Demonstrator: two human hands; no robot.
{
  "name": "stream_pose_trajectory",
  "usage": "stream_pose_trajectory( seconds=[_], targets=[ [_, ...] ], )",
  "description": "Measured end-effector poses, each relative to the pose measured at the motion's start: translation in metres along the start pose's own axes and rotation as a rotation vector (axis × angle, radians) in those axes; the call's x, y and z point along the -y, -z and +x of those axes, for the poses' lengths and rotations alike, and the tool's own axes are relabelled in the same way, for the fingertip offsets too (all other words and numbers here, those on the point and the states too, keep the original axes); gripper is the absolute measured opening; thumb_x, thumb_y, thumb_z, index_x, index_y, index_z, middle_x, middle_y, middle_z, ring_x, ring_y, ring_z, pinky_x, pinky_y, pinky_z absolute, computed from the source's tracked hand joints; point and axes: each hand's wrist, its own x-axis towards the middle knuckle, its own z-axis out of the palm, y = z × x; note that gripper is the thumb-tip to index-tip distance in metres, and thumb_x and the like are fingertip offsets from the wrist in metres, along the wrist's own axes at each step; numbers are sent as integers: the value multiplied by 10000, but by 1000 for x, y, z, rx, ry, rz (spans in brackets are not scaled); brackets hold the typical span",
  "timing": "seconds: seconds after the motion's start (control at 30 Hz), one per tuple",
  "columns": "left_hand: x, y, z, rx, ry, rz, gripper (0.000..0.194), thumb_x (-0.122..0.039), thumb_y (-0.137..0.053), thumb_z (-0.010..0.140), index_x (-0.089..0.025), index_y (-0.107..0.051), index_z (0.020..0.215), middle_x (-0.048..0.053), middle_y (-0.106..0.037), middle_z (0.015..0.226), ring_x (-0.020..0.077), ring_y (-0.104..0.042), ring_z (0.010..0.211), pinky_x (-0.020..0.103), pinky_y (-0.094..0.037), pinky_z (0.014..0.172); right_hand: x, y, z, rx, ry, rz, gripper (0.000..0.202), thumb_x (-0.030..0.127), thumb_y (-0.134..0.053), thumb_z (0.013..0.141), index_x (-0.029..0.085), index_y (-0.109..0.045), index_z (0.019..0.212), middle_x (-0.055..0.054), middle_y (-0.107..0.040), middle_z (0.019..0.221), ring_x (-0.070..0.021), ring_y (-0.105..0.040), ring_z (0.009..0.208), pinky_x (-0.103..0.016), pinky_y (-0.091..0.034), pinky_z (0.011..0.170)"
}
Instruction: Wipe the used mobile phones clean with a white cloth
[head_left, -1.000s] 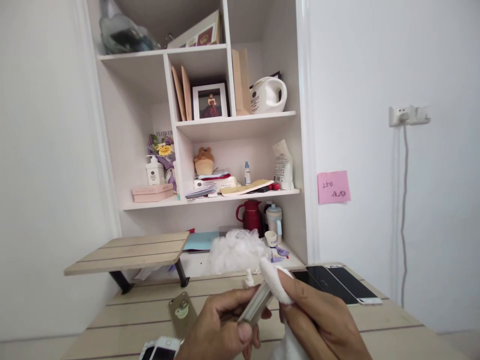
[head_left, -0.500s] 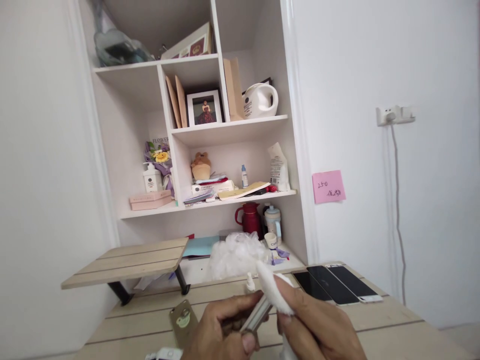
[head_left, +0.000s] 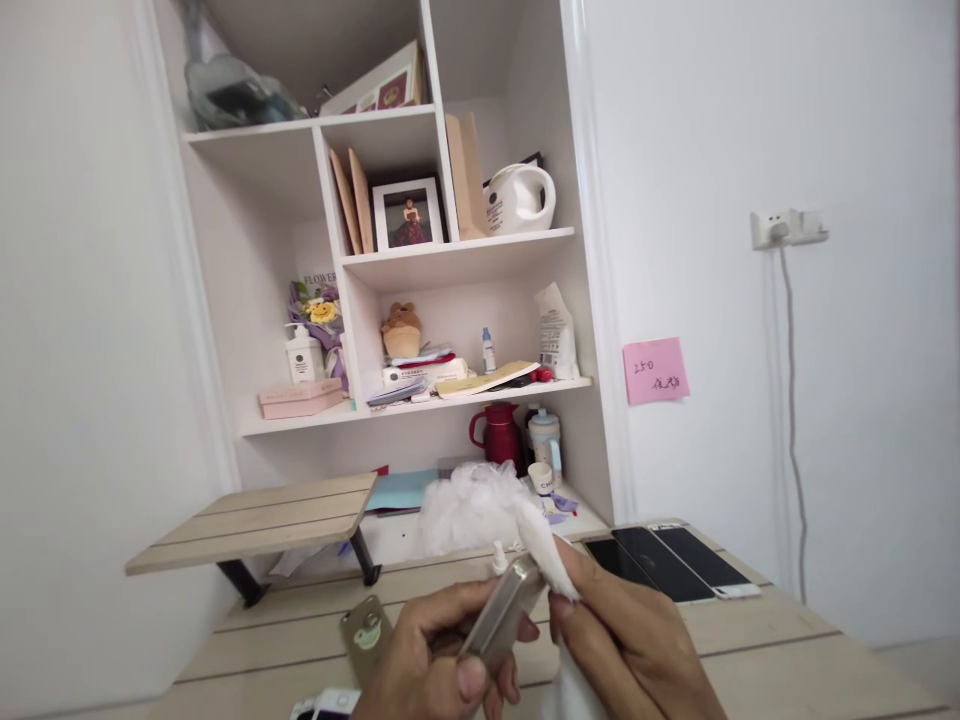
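Note:
My left hand (head_left: 435, 655) is closed around a smartphone (head_left: 504, 612), gripping it by its edges with the phone tilted on its side. Pinched in my right hand (head_left: 630, 630) is a white cloth (head_left: 546, 552), which touches the phone's upper end. The cloth's lower part hangs below my right fingers. Left of my left hand lies a gold phone case (head_left: 366, 635) with a green sticker. Part of a white phone (head_left: 336, 704) shows at the bottom edge. Just behind the held phone stands a small white bottle (head_left: 499, 558), partly hidden.
Several phones with dark screens (head_left: 664, 562) lie at the table's right. A small raised wooden stand (head_left: 255, 525) is at left. Crumpled clear plastic (head_left: 469, 510) sits behind the table, below a white shelf unit (head_left: 457, 262). A pink note (head_left: 656, 370) is on the wall.
The phone has turned in my left hand, so more of its flat side shows and its end has risen. My right hand and the cloth have shifted slightly along with it.

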Motion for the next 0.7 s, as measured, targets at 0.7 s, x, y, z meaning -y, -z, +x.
stream_pose_trajectory(
  seconds=[0.7],
  targets=[
    [12, 2, 8, 22, -5, -29, 678, -569, -706, 732, -122, -664, 1239, 111, -695, 711, 162, -598, 567, 266, -476, 538, -11, -2, -4, 54, -80, -8, 343, 143, -389, 961, 139, -585, 1243, -11, -590, 701, -147, -548, 559, -266, -453, 561]
  ],
)
